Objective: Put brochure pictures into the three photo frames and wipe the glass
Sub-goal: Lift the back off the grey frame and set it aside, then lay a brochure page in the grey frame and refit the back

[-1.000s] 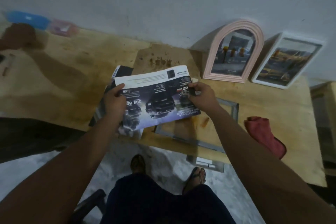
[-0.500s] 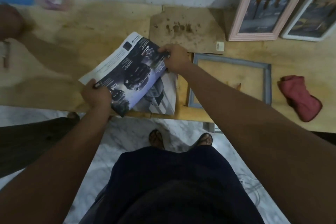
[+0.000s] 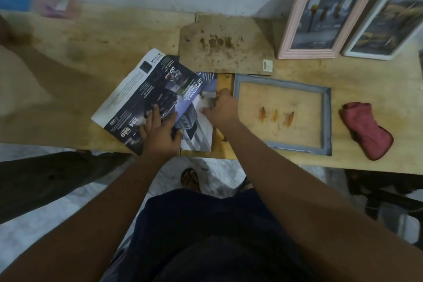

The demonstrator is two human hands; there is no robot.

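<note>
A dark car brochure (image 3: 146, 89) lies angled on the wooden table (image 3: 91, 36) near its front edge. My left hand (image 3: 160, 133) rests flat on it with fingers spread. My right hand (image 3: 219, 109) pinches the edge of a paler brochure page (image 3: 199, 131) that sticks out from under the top sheet. Just right of that hand an empty grey frame (image 3: 281, 81) lies flat, with bare wood showing through it. A pink arched frame (image 3: 295, 20) and a white frame (image 3: 359, 54), both holding pictures, lean on the wall. A red cloth (image 3: 366, 130) lies right of the grey frame.
A stained brown backing board (image 3: 224, 46) lies behind the brochure and grey frame. Blurred blue (image 3: 13, 1) and pink (image 3: 57, 4) items sit at the far left by the wall. A dark bench (image 3: 45, 178) stands below the table's left front edge.
The brochure has been lowered flat onto the table. My left hand went from gripping its corner to lying flat on it. My right hand moved down to the page underneath.
</note>
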